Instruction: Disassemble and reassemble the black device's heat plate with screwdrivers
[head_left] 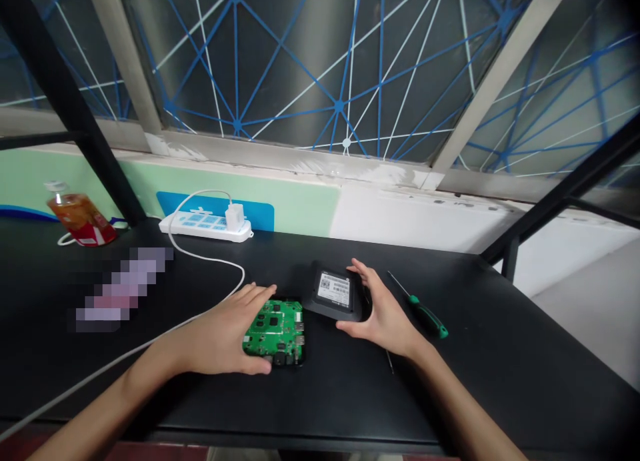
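Observation:
My left hand (225,331) spans the left side of a green circuit board (277,327), thumb at the near edge and fingers at the far edge. The board sits in a shallow black case, whose rim shows at its right side. In my right hand (387,314) is a black plastic cover (313,304) with a white printed label (334,290), gripped at its right end between thumb and fingers. It is slightly tilted, just right of the board. A thin metal shaft (390,362) pokes out beneath my right hand; the rest of it is mostly hidden.
A green-handled screwdriver (427,316) lies right of my right hand. At the back stands a white power strip (205,226) with a plugged-in charger (235,217); its white cable (200,255) runs behind my left arm. A drink bottle (83,217) and a blurred-out item (123,287) are left.

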Tool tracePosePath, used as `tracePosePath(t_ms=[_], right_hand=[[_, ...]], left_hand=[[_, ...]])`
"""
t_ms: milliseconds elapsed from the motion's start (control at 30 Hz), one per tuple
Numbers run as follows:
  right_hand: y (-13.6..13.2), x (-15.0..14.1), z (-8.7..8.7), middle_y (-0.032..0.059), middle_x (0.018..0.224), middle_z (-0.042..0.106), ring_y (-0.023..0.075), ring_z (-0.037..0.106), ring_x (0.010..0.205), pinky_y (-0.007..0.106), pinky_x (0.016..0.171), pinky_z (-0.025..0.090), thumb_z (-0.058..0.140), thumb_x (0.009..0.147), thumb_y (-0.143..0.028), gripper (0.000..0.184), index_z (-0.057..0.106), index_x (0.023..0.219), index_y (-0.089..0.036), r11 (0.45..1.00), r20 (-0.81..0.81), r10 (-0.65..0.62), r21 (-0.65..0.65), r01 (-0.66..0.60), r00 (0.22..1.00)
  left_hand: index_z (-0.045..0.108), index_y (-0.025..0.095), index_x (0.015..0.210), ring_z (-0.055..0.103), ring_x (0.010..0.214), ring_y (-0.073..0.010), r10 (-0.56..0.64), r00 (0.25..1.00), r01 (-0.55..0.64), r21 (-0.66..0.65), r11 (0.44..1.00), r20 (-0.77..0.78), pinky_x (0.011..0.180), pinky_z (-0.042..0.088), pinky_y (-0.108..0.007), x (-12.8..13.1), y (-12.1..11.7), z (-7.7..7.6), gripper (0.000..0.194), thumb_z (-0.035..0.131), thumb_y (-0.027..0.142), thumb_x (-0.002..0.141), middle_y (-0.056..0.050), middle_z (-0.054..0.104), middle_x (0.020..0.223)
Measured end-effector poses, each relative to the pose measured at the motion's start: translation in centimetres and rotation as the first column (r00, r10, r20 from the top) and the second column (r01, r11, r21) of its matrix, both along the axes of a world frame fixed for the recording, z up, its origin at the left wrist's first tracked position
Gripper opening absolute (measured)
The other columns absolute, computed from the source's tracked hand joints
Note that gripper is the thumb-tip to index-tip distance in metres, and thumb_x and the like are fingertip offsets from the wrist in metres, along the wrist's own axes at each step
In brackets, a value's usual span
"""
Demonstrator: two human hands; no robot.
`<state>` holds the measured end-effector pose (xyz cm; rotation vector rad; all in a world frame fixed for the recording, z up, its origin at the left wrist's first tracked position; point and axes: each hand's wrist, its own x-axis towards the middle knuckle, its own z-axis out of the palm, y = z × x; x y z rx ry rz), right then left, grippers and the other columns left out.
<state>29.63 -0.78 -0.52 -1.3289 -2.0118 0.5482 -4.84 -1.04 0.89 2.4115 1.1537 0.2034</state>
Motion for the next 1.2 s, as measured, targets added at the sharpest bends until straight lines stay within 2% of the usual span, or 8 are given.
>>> tracePosePath(t_ms=[167, 300, 400, 533, 733, 1000, 1133, 1200], right_hand=[[-0.3, -0.5, -0.1, 0.0167, 0.155, 0.045, 0.0337, 0.046, 0.146, 0.06, 0.125, 0.037, 0.087, 0.07, -0.045, 0.118, 0.016, 0.162, -0.026, 0.999, 0.045, 0.031, -0.019, -0.03, 0.998], [-0.5, -0.7, -0.1, 0.0175, 0.155, 0.044, 0.0356, 0.046, 0.146, 0.063, 0.123, 0.038, 0.088, 0.068, -0.044, 0.126, 0.009, 0.164, -0.027, 0.998, 0.046, 0.053, -0.019, -0.052, 0.998], [-0.6, -0.9, -0.1, 0.0183, 0.154, 0.045, 0.0375, 0.047, 0.144, 0.065, 0.121, 0.038, 0.088, 0.067, -0.044, 0.127, 0.008, 0.164, -0.027, 0.998, 0.052, 0.065, -0.007, -0.065, 0.997], [-0.7, -1.1, -0.1, 0.0173, 0.153, 0.046, 0.0358, 0.047, 0.143, 0.064, 0.121, 0.039, 0.088, 0.066, -0.043, 0.127, 0.009, 0.164, -0.027, 0.997, 0.077, 0.073, 0.004, -0.074, 0.994], [-1.0, -1.3, 0.1, 0.0178, 0.154, 0.045, 0.0357, 0.044, 0.144, 0.062, 0.122, 0.038, 0.091, 0.063, -0.044, 0.129, 0.011, 0.164, -0.025, 0.994, 0.096, 0.11, -0.006, -0.11, 0.989], [-1.3, -1.3, 0.4, 0.0195, 0.158, 0.042, 0.0387, 0.043, 0.146, 0.062, 0.123, 0.039, 0.091, 0.063, -0.048, 0.133, 0.01, 0.165, -0.025, 0.985, 0.136, 0.147, 0.068, -0.157, 0.98], [-1.4, -1.3, 0.1, 0.021, 0.163, 0.037, 0.0407, 0.041, 0.15, 0.065, 0.121, 0.041, 0.091, 0.066, -0.051, 0.136, 0.002, 0.167, -0.029, 0.974, 0.166, 0.163, 0.127, -0.185, 0.973], [-1.5, -1.4, -0.2, 0.0223, 0.166, 0.032, 0.0411, 0.04, 0.152, 0.067, 0.12, 0.042, 0.09, 0.067, -0.057, 0.142, -0.007, 0.166, -0.032, 0.97, 0.086, 0.171, 0.162, -0.183, 0.981]], left_hand=[[0.03, 0.018, 0.165, 0.024, 0.157, -0.0465, 0.045, 0.994, -0.048, -0.032, 0.998, -0.103, 0.124, 0.029, -0.069, -3.8, -0.3, 1.3, 0.112, 0.084, 0.056, 0.074, -0.021, 0.033, 0.168], [0.032, 0.022, 0.165, 0.026, 0.158, -0.044, 0.094, 0.989, -0.092, 0.024, 0.995, -0.111, 0.125, 0.03, -0.065, -4.9, -0.6, 2.5, 0.107, 0.081, 0.06, 0.078, -0.018, 0.03, 0.17], [0.03, 0.026, 0.165, 0.029, 0.158, -0.0416, 0.059, 0.998, -0.057, 0.078, 0.995, -0.024, 0.125, 0.031, -0.065, -3.3, -0.6, 3.2, 0.099, 0.076, 0.06, 0.085, -0.015, 0.032, 0.171], [0.026, 0.026, 0.166, 0.028, 0.159, -0.0396, -0.019, 1.0, 0.019, 0.086, 0.996, 0.005, 0.126, 0.032, -0.063, 1.3, 0.0, 3.8, 0.096, 0.076, 0.05, 0.087, -0.014, 0.03, 0.172], [0.026, 0.016, 0.165, 0.024, 0.159, -0.0433, -0.104, 0.995, 0.104, 0.119, 0.987, -0.002, 0.128, 0.025, -0.064, 7.1, 2.0, 3.6, 0.112, 0.085, 0.049, 0.075, -0.023, 0.027, 0.171], [0.026, 0.015, 0.163, 0.035, 0.154, -0.0404, -0.244, 0.969, 0.239, 0.12, 0.964, 0.03, 0.127, 0.031, -0.058, 8.8, 2.8, 3.1, 0.12, 0.091, 0.045, 0.067, -0.022, 0.038, 0.165], [0.023, 0.018, 0.164, 0.039, 0.148, -0.0385, -0.279, 0.954, 0.265, 0.126, 0.956, 0.107, 0.124, 0.036, -0.055, 9.1, 3.1, 2.7, 0.118, 0.088, 0.038, 0.067, -0.018, 0.041, 0.16], [0.02, 0.018, 0.164, 0.038, 0.148, -0.0393, -0.268, 0.947, 0.256, 0.09, 0.963, 0.175, 0.124, 0.038, -0.055, 9.0, 3.3, 2.4, 0.121, 0.087, 0.032, 0.064, -0.019, 0.038, 0.159]])
